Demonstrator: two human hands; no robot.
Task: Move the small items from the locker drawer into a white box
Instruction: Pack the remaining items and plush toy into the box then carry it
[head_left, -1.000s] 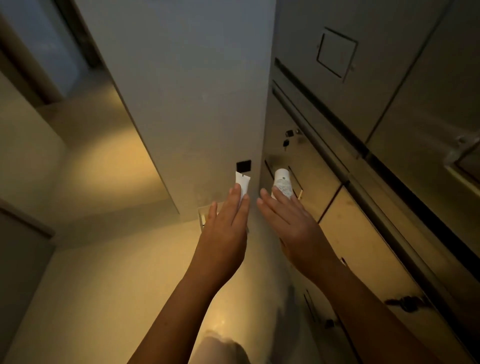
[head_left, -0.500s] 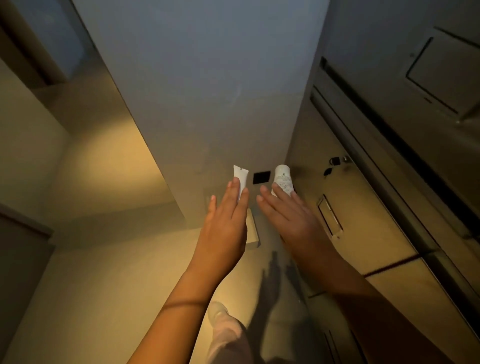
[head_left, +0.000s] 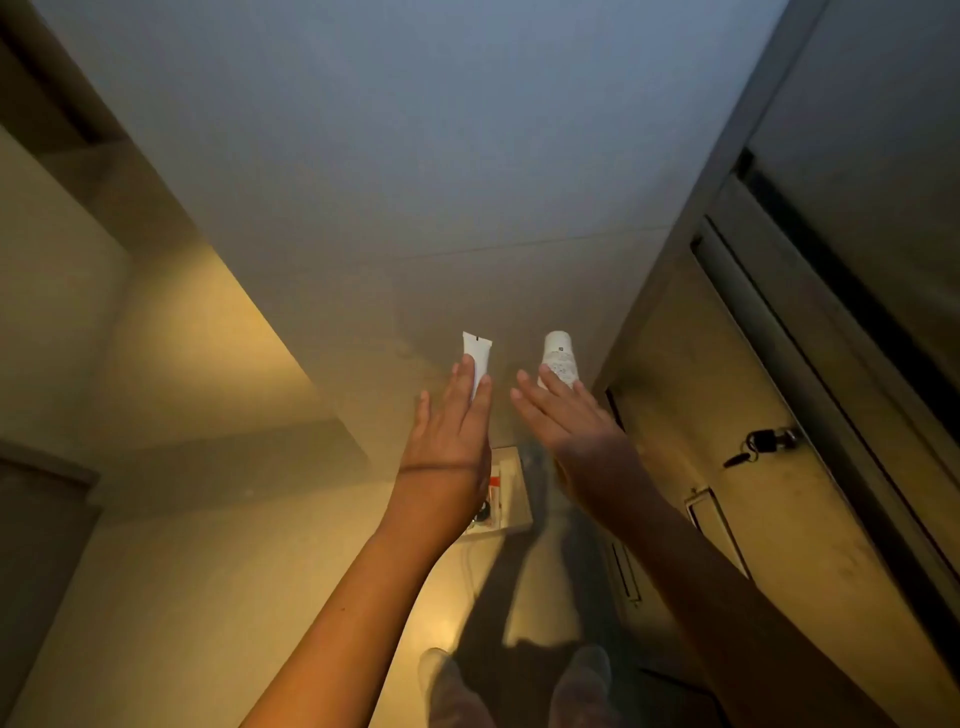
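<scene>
White tube (head_left: 479, 357) half hidden behind left hand (head_left: 451, 431), bottle (head_left: 559, 357) behind right hand (head_left: 569, 423).

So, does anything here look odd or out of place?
Nothing spilled or broken. The left hand holds a tube, the right hand a bottle; the box sits below. Only a key hanging from a locker stands out.

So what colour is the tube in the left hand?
White; the tube shows best in the head view.

Keys (head_left: 748, 453) dangle from a lock (head_left: 779, 439) on a grey metal door (head_left: 779, 530) at right.
</scene>
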